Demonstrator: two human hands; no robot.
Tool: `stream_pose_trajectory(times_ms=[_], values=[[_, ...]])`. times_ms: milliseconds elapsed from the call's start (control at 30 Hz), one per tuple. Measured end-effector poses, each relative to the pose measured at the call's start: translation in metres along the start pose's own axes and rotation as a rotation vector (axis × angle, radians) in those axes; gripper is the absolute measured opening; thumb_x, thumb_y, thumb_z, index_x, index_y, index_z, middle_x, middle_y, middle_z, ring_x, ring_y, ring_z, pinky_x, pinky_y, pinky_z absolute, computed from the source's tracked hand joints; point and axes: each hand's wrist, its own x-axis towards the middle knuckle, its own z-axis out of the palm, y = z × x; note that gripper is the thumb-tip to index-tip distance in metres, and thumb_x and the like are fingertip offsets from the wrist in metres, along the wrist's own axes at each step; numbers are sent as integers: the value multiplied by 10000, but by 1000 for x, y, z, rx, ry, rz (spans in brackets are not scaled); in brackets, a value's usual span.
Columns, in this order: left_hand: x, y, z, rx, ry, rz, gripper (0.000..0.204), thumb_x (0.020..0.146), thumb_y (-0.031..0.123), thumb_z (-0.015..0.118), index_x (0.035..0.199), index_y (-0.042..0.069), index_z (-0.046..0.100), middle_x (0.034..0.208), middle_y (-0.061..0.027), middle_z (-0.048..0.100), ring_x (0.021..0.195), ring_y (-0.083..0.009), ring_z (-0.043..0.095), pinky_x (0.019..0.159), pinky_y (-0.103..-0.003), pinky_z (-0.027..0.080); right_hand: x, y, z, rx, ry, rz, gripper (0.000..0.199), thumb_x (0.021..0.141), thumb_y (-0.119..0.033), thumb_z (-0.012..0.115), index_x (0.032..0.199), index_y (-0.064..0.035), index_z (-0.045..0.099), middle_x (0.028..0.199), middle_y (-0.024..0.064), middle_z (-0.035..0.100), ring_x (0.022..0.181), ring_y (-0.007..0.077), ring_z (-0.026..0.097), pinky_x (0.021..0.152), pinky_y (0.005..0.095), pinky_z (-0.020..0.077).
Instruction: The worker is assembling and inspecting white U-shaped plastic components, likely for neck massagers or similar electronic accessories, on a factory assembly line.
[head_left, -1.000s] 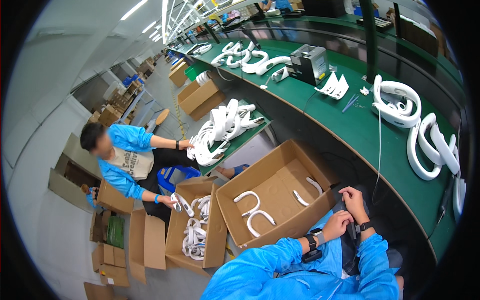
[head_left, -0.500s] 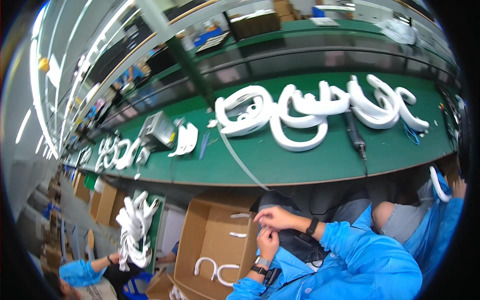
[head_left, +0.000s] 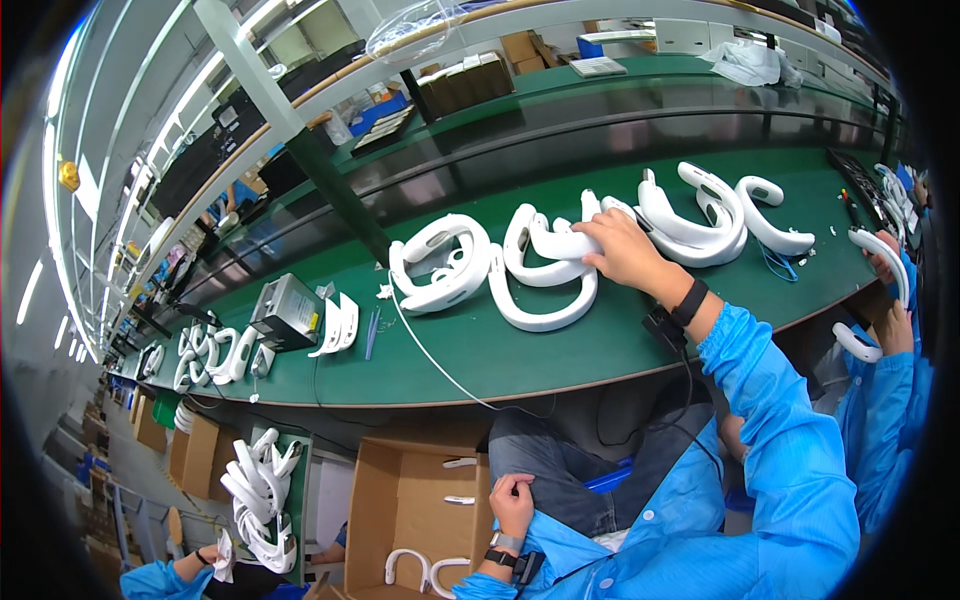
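My right hand reaches over the green workbench, its fingers closed round the end of a white C-shaped plastic piece. That piece lies among several similar ones, with a larger white curved piece just in front of it. A black wristband circles my right wrist. Beside it shows a black object with a cable; whether it is worn or lies behind the wrist, I cannot tell. My left hand rests on my lap, fingers curled in with nothing visible in them.
A cardboard box with a few white curved pieces stands left of my legs. More white pieces and a grey metal box are along the green bench. A co-worker at right holds a white curved piece; another sits lower left.
My hands were together over my lap. The right one has moved up and forward to the bench and closed on a white piece; the left stayed low. The view has shifted.
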Motion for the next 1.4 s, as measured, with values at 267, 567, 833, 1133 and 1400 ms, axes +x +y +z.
stream_pose_trajectory(times_ms=[267,567,833,1133,1400], values=[[-10,-11,-5,-197,0,-173,135,854,-5,562,820,7,692,779,-103,695,796,-209,673,726,-298,516,-41,-39,-24,5,228,-162,405,653,-74,747,1042,-87,637,941,80,587,964,297,561,1023,483,380],[83,157,-27,-1073,-310,-65,858,900,408,639,1504,50,145,1348,-216,461,1153,-304,552,926,-394,484,-171,-94,-37,-63,261,-463,296,728,-172,671,1000,-276,724,880,-63,601,906,141,573,1124,501,263],[67,184,-23,-1366,-112,-312,801,814,3,619,1486,174,218,899,-42,483,753,-171,530,738,-365,483,-204,-119,-12,335,307,-78,317,830,-206,680,1145,-231,709,1332,141,499,1243,356,439,1086,485,313],[47,149,-42,-1360,-309,-295,794,744,116,662,1440,107,281,864,-67,467,699,-162,527,647,-326,491,-203,-136,-13,2046,-110,587,658,950,-504,489,1365,-8,365,845,136,597,502,166,578,569,323,554],[31,156,-46,-1334,-391,-219,820,789,192,710,1450,72,240,927,-127,512,765,-214,606,698,-369,545,-216,-128,13,2362,-166,907,601,1010,-523,231,1313,-52,450,619,7,451,390,124,424,434,296,384]])
